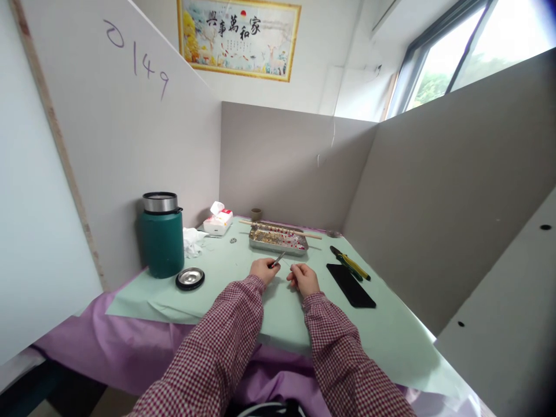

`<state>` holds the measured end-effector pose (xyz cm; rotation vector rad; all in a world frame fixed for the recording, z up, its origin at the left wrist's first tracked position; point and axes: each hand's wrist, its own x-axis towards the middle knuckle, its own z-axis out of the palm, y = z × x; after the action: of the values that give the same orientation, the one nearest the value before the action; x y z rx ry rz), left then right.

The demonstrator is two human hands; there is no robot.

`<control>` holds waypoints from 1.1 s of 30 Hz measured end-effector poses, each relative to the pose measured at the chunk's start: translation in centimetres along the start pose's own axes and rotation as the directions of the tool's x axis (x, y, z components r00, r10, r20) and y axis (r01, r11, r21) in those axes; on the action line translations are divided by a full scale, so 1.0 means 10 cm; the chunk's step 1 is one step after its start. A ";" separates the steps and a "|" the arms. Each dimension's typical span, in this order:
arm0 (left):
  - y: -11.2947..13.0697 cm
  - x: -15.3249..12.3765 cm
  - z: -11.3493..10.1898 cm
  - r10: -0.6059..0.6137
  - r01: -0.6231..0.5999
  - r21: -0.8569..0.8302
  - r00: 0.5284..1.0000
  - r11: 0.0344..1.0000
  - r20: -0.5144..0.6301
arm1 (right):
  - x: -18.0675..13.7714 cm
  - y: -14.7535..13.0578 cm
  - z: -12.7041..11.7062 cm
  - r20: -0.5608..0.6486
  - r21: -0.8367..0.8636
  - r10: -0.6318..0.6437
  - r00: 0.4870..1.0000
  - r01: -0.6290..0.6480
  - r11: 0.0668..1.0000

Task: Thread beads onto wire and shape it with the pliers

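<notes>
My left hand (263,271) is closed around a small pointed metal tool (278,259) with a dark grip; its tip points up and to the right. I cannot tell whether it is tweezers or pliers. Just to the right, my right hand (304,279) has its fingers pinched together on a thin pale strand (286,264), which runs toward the tool and is too fine to make out clearly. Beyond both hands stands a metal tray (278,249) of small gold, red and pink pieces like beads. A wooden stick (313,236) wound with beads lies across it.
At right, yellow-green handled pliers (354,266) lie beside a black flat rectangle (351,286). On the left are a green thermos (163,243), its lid (190,278), crumpled tissue (193,242) and a tissue pack (218,221). Behind the tray sits a tape roll (256,214). Partition walls (295,162) enclose the table.
</notes>
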<state>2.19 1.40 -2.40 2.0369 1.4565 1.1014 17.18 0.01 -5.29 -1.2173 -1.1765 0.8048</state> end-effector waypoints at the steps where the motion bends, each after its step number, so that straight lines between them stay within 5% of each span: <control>1: -0.01 0.00 0.00 0.000 0.000 0.003 1.000 1.000 -0.002 | 0.00 0.00 0.00 0.000 -0.002 0.000 1.000 0.000 1.000; 33: -0.04 0.03 0.03 0.007 -0.007 0.009 1.000 1.000 -0.001 | -0.01 -0.01 0.02 0.006 0.004 -0.002 1.000 0.002 1.000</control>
<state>2.22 1.85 -2.81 2.0494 1.4589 1.1000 17.00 -0.02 -5.24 -1.2111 -1.1808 0.8090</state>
